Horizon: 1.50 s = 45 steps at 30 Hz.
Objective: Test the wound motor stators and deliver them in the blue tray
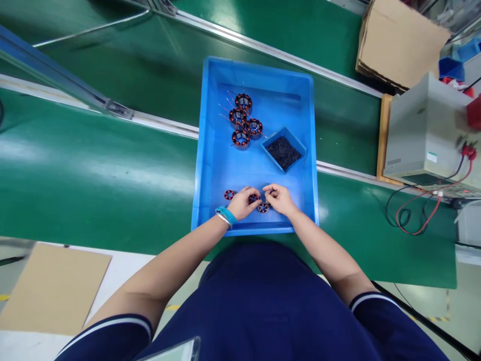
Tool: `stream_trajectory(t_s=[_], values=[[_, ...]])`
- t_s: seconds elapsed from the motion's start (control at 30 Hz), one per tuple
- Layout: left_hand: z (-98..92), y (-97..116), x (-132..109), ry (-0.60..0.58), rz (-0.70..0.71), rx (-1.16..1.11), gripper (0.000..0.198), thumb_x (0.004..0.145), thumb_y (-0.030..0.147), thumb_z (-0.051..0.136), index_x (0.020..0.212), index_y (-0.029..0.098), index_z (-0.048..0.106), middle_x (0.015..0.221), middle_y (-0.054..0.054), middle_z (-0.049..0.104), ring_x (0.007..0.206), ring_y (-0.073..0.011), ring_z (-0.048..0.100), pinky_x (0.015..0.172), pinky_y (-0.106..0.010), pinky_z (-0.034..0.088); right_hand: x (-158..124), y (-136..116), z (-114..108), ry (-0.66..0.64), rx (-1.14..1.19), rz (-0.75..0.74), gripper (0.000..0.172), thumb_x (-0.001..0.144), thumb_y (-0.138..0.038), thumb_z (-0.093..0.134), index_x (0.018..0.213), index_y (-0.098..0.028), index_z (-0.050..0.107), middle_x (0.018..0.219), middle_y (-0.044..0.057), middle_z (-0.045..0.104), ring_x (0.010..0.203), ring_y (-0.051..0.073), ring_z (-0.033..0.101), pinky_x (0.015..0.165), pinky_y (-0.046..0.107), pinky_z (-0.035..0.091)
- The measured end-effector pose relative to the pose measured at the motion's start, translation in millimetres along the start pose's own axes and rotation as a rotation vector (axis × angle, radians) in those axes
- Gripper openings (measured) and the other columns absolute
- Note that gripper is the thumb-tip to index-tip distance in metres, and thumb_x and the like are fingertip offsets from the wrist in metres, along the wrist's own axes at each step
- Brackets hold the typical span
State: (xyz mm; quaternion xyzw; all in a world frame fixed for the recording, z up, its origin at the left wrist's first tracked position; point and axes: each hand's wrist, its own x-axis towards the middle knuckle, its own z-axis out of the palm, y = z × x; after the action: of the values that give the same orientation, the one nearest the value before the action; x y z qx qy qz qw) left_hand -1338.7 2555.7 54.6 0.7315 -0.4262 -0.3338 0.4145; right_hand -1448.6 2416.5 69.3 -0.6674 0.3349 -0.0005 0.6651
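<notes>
Green table (93, 165): carries blue tray (210, 150). Small box (272, 137) of dark bits sits at the tray's right-centre.

Left hand (242, 203) at tray's near edge, fingers curled down onto a coil ring (253, 198). Right hand (280, 199) just beside it, fingertips pinched together; on what, cannot tell.

Also along that near edge: loose rings (229, 194). Tray's far half: four stacked-up rings (242, 120), touching.

Assessment: coil ring prob. light, core rigid, thin wire leads fragile & snag-prone. Grip by outer rim, not windings/leads.
</notes>
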Motion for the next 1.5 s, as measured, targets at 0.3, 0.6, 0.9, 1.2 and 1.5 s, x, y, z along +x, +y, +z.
stream_trajectory(t_s=[0.3,0.6,0.9,1.2,1.5], values=[[-1.2,1.0,0.7,-0.016,0.031,0.029,0.011,0.082,0.025,0.059,0.09,0.017,0.058,0.082,-0.003,0.055,0.08,-0.0187,0.052,0.08,-0.034,0.043,0.3,0.7,0.1,0.0,-0.032,-0.019,0.021,0.067,-0.023,0.054,0.086,-0.015,0.061,0.064,-0.004,0.055,0.049,0.005,0.049,0.048,0.018,0.039],[-2.6,3.1,0.7,-0.03,0.018,0.031,0.012,0.082,0.027,0.059,0.09,0.018,0.058,0.082,-0.003,0.054,0.076,-0.0178,0.051,0.077,-0.032,0.045,1.0,2.4,0.1,-0.004,-0.031,-0.015,0.019,0.066,-0.02,0.055,0.084,-0.015,0.061,0.065,-0.004,0.056,0.049,0.005,0.05,0.049,0.017,0.041],[-2.3,1.0,-0.4,-0.029,0.019,0.03,0.013,0.082,0.028,0.059,0.091,0.019,0.058,0.084,-0.003,0.055,0.077,-0.0177,0.052,0.074,-0.032,0.046,0.1,1.8,-0.3,0.001,-0.039,-0.017,0.019,0.067,-0.022,0.055,0.085,-0.015,0.061,0.064,-0.004,0.055,0.05,0.006,0.05,0.049,0.018,0.041],[-1.4,-2.2,-0.8,-0.049,0.016,0.036,0.015,0.083,0.03,0.057,0.093,0.019,0.059,0.085,-0.003,0.055,0.076,-0.018,0.051,0.074,-0.032,0.046,-0.6,5.1,0.4,-0.029,-0.11,-0.06,0.021,0.068,-0.02,0.054,0.086,-0.013,0.063,0.066,-0.003,0.056,0.051,0.005,0.048,0.051,0.018,0.039],[-1.9,-0.8,-2.6,-0.06,0.035,0.042,0.018,0.082,0.028,0.057,0.097,0.018,0.059,0.084,-0.003,0.051,0.074,-0.0167,0.05,0.072,-0.03,0.045,-1.4,7.2,-3.9,-0.118,-0.126,-0.085,0.021,0.069,-0.02,0.057,0.088,-0.014,0.063,0.073,-0.001,0.061,0.05,0.005,0.048,0.05,0.018,0.041]])
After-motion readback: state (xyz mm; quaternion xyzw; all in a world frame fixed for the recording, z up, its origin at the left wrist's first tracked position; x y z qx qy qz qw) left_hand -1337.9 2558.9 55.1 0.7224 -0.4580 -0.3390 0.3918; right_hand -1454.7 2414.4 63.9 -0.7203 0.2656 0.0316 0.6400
